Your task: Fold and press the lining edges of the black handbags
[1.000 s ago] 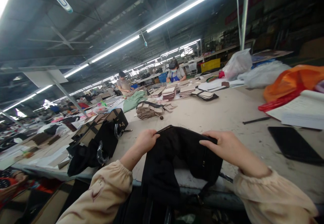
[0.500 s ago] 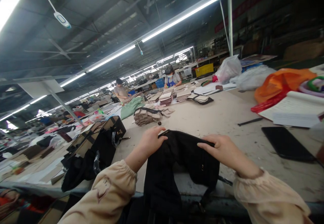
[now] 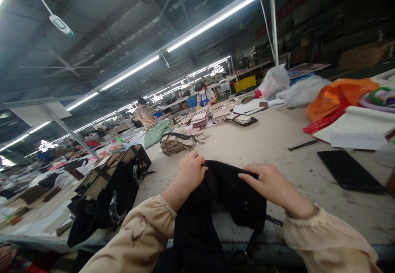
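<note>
A soft black bag (image 3: 228,182) with a small zipper and a dangling strap hangs over the near edge of the table. My left hand (image 3: 190,169) has its fingers curled over the bag's top left edge, gripping it. At the top right edge, my right hand (image 3: 268,180) pinches the rim between thumb and fingers. Much of the bag's lower part is dark and drops below the tabletop. To the left of my left sleeve stand black bags (image 3: 123,182) with brown boards and plastic-wrapped handles.
Stacks of brown pieces (image 3: 175,143) lie ahead on the table (image 3: 265,135), beside green cloth (image 3: 158,132). At right are a black phone (image 3: 350,170), a dark strip (image 3: 302,145), an open notebook (image 3: 358,127) and an orange bag (image 3: 336,98). Two people work farther back.
My left hand has turned over and closed its fingers around the bag's top edge. My right hand keeps its pinch. The whole view has shifted slightly.
</note>
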{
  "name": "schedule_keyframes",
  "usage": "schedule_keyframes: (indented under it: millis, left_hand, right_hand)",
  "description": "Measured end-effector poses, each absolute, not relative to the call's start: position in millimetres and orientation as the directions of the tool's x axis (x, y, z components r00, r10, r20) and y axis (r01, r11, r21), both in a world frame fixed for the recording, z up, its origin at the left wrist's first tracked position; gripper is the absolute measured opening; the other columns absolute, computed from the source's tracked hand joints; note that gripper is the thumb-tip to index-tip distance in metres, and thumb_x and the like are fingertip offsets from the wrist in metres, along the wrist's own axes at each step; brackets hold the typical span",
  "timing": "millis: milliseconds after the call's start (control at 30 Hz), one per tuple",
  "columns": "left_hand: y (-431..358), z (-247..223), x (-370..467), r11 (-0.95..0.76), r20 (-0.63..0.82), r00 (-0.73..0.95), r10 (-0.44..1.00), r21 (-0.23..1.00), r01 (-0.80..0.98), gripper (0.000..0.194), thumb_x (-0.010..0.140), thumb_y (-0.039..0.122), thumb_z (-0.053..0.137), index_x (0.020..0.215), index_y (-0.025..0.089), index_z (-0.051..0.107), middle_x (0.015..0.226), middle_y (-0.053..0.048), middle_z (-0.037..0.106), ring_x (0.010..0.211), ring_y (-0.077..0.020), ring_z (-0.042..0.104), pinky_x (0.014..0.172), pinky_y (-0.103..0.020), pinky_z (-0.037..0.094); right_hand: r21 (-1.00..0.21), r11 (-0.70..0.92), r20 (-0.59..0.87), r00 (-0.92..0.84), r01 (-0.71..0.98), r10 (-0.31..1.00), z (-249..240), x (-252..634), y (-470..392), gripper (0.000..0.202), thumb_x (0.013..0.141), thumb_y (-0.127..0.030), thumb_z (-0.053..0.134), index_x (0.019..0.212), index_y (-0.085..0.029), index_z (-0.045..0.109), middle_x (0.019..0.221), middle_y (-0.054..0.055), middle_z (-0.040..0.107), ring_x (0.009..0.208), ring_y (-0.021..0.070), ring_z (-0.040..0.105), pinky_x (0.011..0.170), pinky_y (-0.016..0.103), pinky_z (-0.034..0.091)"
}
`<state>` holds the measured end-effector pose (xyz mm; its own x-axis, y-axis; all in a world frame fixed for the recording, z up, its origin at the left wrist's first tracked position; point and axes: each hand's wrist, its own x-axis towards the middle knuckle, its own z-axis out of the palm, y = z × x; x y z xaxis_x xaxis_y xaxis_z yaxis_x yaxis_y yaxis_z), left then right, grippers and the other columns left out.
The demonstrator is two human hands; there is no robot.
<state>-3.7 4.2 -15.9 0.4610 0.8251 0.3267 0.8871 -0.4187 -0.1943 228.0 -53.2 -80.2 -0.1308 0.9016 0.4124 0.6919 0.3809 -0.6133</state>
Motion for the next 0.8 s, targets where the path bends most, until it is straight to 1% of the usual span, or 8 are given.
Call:
schedule_keyframes:
  millis: [133,300,467,533,633,667,733,800]
  left_hand:
    - [13,-21,-4,-0.433,0.328,0.457,0.827,-0.147,0.889,0.011,0.078,0.031,0.066,0.08,0.02,0.07,0.087,-0.005,0.056,0.088,-0.0196,0.052,0.08,-0.031,0.042]
    - [22,-26,-8,-0.518,0.343,0.487,0.803,-0.001,0.855,0.008,0.079,0.022,0.064,0.077,0.02,0.072,0.084,-0.003,0.057,0.086,-0.0172,0.053,0.078,-0.029,0.042]
    - [25,-25,-12,-0.671,0.332,0.604,0.724,0.136,0.729,0.01,0.077,0.016,0.065,0.067,0.017,0.068,0.083,-0.003,0.057,0.083,-0.0149,0.053,0.079,-0.027,0.043]
    - [25,-25,-11,-0.681,0.342,0.606,0.719,0.169,0.712,0.01,0.076,0.015,0.065,0.066,0.017,0.068,0.081,-0.003,0.056,0.081,-0.0142,0.053,0.078,-0.026,0.043]
    - [24,-28,-8,-0.66,0.389,0.57,0.724,0.151,0.736,0.009,0.076,0.015,0.066,0.068,0.017,0.07,0.079,-0.003,0.056,0.079,-0.0144,0.052,0.074,-0.026,0.042]
    - [24,-28,-6,-0.66,0.4,0.569,0.718,0.133,0.739,0.009,0.076,0.016,0.066,0.069,0.017,0.07,0.079,-0.003,0.056,0.079,-0.0147,0.051,0.074,-0.027,0.041]
    - [22,-30,-1,-0.677,0.403,0.594,0.696,0.093,0.73,0.009,0.077,0.016,0.066,0.07,0.018,0.071,0.079,-0.003,0.057,0.08,-0.0151,0.051,0.075,-0.027,0.041]
    - [21,-30,2,-0.695,0.395,0.62,0.678,0.067,0.716,0.01,0.077,0.016,0.066,0.07,0.019,0.072,0.079,-0.003,0.057,0.081,-0.0154,0.05,0.075,-0.027,0.041]
  right_hand:
    - [-0.602,0.378,0.427,-0.117,0.703,0.897,-80,227,-53,0.028,0.088,-0.036,0.047,0.087,-0.022,0.071,0.083,0.004,0.071,0.078,0.0186,0.064,0.07,0.028,0.046]
    - [-0.568,0.357,0.44,-0.094,0.742,0.893,-84,226,-50,0.029,0.088,-0.035,0.046,0.09,-0.021,0.071,0.085,0.005,0.071,0.079,0.0187,0.064,0.073,0.029,0.046]
    - [-0.53,0.282,0.413,-0.047,0.8,0.909,-88,231,-46,0.03,0.089,-0.036,0.044,0.088,-0.021,0.07,0.083,0.005,0.071,0.078,0.0189,0.064,0.069,0.028,0.044]
    - [-0.472,0.219,0.392,-0.019,0.854,0.92,-85,230,-49,0.029,0.089,-0.037,0.044,0.092,-0.023,0.07,0.084,0.005,0.071,0.077,0.02,0.065,0.067,0.029,0.043]
    - [-0.339,0.117,0.402,0.031,0.933,0.915,-72,217,-62,0.026,0.088,-0.035,0.046,0.098,-0.025,0.067,0.086,0.005,0.071,0.072,0.0214,0.064,0.061,0.031,0.04]
    - [-0.309,0.116,0.426,0.028,0.944,0.904,-67,210,-66,0.026,0.088,-0.036,0.046,0.101,-0.026,0.066,0.088,0.005,0.07,0.072,0.0214,0.064,0.06,0.031,0.039]
    - [-0.287,0.147,0.476,0.007,0.946,0.88,-57,194,-73,0.027,0.09,-0.039,0.044,0.103,-0.025,0.064,0.088,0.006,0.069,0.073,0.0211,0.063,0.059,0.031,0.039]
    - [-0.296,0.178,0.486,-0.012,0.938,0.874,-51,183,-74,0.029,0.092,-0.037,0.039,0.1,-0.025,0.065,0.085,0.007,0.069,0.073,0.0203,0.063,0.059,0.03,0.038]
